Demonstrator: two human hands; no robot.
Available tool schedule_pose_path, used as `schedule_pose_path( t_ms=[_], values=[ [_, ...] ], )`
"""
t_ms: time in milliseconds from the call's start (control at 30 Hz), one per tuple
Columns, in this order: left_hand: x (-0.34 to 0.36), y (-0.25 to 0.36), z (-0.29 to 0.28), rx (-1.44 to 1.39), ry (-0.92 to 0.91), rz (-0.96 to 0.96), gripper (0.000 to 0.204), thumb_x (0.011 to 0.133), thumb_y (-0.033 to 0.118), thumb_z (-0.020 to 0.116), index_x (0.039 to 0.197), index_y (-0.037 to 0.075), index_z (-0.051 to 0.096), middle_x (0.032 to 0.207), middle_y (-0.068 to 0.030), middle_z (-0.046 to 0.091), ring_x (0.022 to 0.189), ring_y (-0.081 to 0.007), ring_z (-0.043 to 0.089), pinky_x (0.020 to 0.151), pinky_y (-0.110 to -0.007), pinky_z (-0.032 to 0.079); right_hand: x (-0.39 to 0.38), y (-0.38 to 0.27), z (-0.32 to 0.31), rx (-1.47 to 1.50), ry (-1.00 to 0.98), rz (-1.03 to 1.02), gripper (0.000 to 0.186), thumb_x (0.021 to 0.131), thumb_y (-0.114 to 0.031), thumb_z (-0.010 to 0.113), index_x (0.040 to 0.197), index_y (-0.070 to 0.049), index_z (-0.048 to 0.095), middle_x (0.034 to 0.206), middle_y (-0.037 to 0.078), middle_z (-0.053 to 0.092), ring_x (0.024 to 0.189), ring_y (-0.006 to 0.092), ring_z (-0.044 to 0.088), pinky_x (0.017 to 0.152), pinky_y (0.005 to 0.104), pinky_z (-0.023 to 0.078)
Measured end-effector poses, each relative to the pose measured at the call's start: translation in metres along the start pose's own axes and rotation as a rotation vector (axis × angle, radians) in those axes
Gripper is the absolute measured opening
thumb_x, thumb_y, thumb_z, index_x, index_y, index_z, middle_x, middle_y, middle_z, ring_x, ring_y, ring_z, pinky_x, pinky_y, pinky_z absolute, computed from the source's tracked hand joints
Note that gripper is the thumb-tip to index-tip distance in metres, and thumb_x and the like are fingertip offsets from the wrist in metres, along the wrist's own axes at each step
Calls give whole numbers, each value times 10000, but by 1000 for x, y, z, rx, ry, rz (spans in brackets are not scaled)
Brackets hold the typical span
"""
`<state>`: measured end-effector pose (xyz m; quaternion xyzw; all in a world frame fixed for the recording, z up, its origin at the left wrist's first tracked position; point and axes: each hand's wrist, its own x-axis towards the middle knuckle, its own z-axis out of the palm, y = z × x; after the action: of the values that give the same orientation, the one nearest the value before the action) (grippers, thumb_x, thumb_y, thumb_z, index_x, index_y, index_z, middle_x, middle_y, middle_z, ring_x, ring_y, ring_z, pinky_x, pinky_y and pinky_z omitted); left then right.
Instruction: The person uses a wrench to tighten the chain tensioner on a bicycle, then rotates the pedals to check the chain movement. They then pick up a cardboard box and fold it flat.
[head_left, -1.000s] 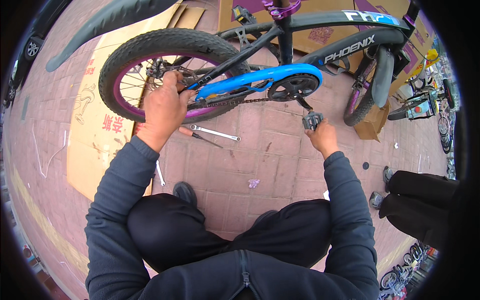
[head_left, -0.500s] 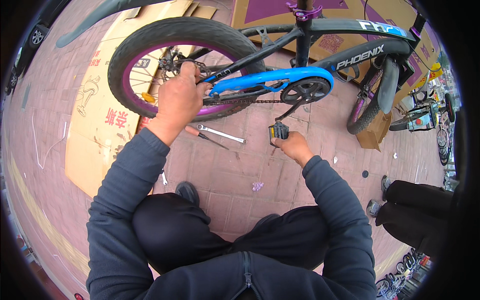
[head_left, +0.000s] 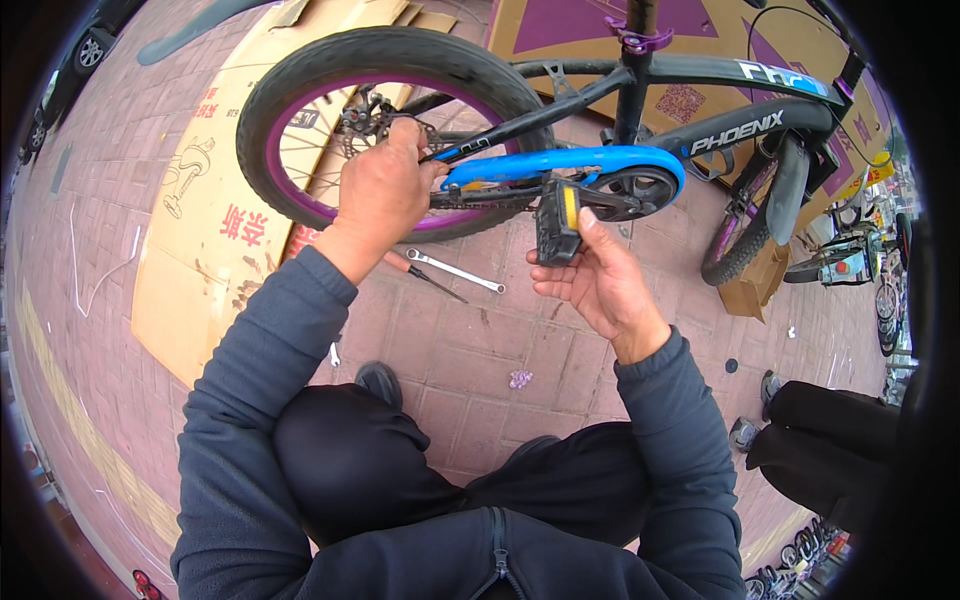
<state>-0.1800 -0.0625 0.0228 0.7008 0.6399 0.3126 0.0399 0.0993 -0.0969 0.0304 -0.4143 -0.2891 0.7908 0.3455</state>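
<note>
Our pedal [head_left: 553, 232] has risen; its long axis points away from us, ahead-left of our nearer, loosely open right hand [head_left: 605, 285]; our left hand [head_left: 385, 185]'s hold we cannot tell.

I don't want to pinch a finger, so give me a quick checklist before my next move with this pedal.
1. Right hand at the pedal: ok, thumb by its yellow strip.
2. Left hand clear of the bike: not ok, it is at the rear end of the blue chain guard.
3. Chain seated at the rear sprocket: cannot tell, the left hand blocks that spot.
4. Wrench and orange-handled tool away from the pedal: ok, both lie on the paving.
5. Blue chain guard over the chainring's top edge: ok.
</note>
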Motion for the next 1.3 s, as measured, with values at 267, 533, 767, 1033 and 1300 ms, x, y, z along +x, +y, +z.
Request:
schedule_pose_path(
  t_ms=[267,533,767,1033,1300],
  values=[
    [3,-2,4,-6,21,-15,341,824,249,817,972,74,564,696,-139,672,671,-380,696,615,-473,532,-4,-21,-2,-142,92,-27,315,1003,-314,665,1108,-17,662,955,78,723,762,125,691,691,293,609],
    [7,0,-1,1,-46,-40,360,818,146,837,1012,31,556,821,-136,729,771,-280,747,682,-345,573,11,17,-2,-582,233,-23,390,931,-318,732,1056,52,730,911,82,707,766,140,626,680,318,542],
    [10,1,-2,-16,-63,-63,348,818,136,834,1000,30,558,810,-139,726,758,-279,745,667,-339,572,38,64,-91,-1518,268,-16,425,808,-334,699,901,80,726,945,312,697,937,435,678,839,475,537],
    [9,-3,0,-15,-68,-66,345,820,138,828,1000,36,552,807,-123,724,752,-290,740,666,-355,566,-16,-21,-236,-967,859,104,216,874,-176,616,1009,-22,684,828,54,685,709,212,680,571,393,543],
    [8,-3,1,-8,-40,-48,352,825,193,828,1004,47,563,781,-129,706,717,-340,716,647,-416,552,-65,-113,-166,-476,805,-614,301,1012,-192,605,1230,13,635,932,15,715,675,74,644,537,200,486]
  ],
)
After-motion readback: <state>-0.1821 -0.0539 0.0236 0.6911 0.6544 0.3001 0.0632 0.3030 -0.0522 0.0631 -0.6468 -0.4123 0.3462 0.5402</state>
